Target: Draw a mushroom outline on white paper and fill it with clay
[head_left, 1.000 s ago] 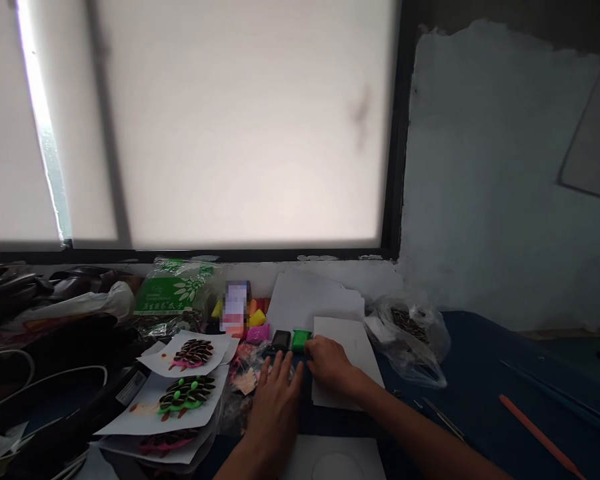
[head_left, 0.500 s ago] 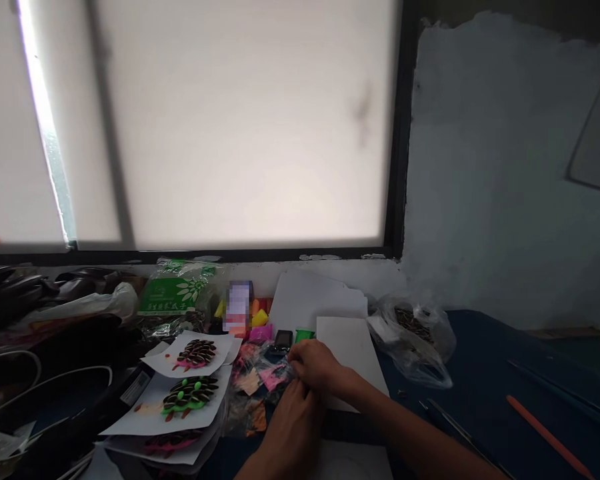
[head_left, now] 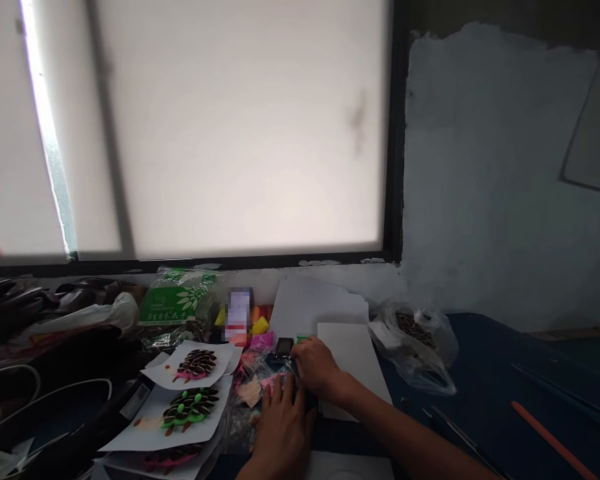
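My left hand lies palm down with its fingers stretched forward over small plastic wrappers and bits of pink clay. A peach-coloured piece is just left of its fingertips. Beyond it, my right hand has curled fingers, and whatever is between them is hidden. Close to those fingers are a small black device and a green packet, partly covered by the hand. White paper sheets lie under and beside the right wrist.
At left, stacked sheets carry clay figures covered in dark striped seeds. Behind stand a green-and-clear seed bag and a phone. On the right are a clear bag of seeds and an orange stick.
My left hand has come apart from the right, moved slightly left and spread its fingers flat. My right hand stays near the green packet, fingers still curled. The view tilted up slightly.
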{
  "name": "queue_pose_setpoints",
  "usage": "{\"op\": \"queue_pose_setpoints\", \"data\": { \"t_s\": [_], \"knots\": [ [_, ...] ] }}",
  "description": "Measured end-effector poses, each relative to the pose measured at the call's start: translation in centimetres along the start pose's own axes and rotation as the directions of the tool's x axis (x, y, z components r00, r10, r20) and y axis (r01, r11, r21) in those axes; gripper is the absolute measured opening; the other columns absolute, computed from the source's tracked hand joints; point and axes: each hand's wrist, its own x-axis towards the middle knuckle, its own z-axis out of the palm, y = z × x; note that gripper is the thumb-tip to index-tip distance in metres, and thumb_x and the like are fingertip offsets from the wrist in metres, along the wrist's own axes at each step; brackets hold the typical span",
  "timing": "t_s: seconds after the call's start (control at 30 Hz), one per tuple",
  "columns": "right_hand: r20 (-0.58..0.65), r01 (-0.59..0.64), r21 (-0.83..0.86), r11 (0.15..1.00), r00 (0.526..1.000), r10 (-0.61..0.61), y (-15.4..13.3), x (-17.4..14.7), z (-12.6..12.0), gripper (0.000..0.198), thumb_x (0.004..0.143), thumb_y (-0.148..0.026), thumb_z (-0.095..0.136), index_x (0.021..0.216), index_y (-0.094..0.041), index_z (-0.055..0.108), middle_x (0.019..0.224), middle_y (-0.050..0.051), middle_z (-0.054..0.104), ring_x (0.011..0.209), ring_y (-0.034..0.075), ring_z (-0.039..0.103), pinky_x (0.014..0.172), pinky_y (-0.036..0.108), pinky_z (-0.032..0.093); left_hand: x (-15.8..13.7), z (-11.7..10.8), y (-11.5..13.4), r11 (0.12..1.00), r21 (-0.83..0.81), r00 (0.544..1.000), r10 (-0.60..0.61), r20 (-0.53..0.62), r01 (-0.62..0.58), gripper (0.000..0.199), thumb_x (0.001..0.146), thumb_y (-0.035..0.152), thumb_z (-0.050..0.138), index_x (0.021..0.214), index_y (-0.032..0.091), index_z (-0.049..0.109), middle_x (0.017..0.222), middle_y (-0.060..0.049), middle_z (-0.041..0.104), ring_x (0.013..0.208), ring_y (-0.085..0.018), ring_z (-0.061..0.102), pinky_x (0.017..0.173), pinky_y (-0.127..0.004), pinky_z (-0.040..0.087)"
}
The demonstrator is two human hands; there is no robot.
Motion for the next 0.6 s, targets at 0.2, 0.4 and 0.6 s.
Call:
{"op": "queue_pose_setpoints", "data": {
  "t_s": [0.2,0.4,0.6],
  "knots": [
    [0.031,0.048,0.046,0.998,0.998,-0.049,-1.0,0.4,0.7,0.026,0.099,-0.031,0.061,0.121,-0.017,0.062,0.122,0.009,0.064,0.102,0.024,0.065,0.087,0.044,0.056,0.1,0.4,-0.3,1.000,-0.009,1.000,0.009,0.001,-0.008,0.048,0.100,0.032,0.041,0.146,0.020,0.050,0.150,-0.014,0.048,0.142,-0.040,0.033,0.115,-0.061,0.023],
    [0.031,0.044,0.185,0.982,0.998,-0.051,-1.5,0.4,1.1,0.025,0.099,-0.031,0.060,0.120,-0.018,0.063,0.121,0.008,0.064,0.101,0.023,0.066,0.087,0.043,0.056,0.1,0.6,-0.4,0.999,-0.022,1.000,0.028,-0.013,-0.028,0.047,0.101,0.031,0.039,0.145,0.021,0.052,0.150,-0.014,0.049,0.141,-0.040,0.035,0.115,-0.060,0.021],
    [-0.009,-0.011,0.404,0.915,1.000,0.017,-2.5,3.1,1.9,0.027,0.099,-0.031,0.061,0.122,-0.018,0.061,0.124,0.009,0.063,0.104,0.024,0.065,0.088,0.044,0.056,0.2,0.6,-0.4,0.999,-0.030,0.999,0.037,-0.004,-0.037,0.049,0.100,0.031,0.040,0.147,0.021,0.049,0.151,-0.013,0.047,0.141,-0.041,0.036,0.115,-0.061,0.022]
  ]
}}
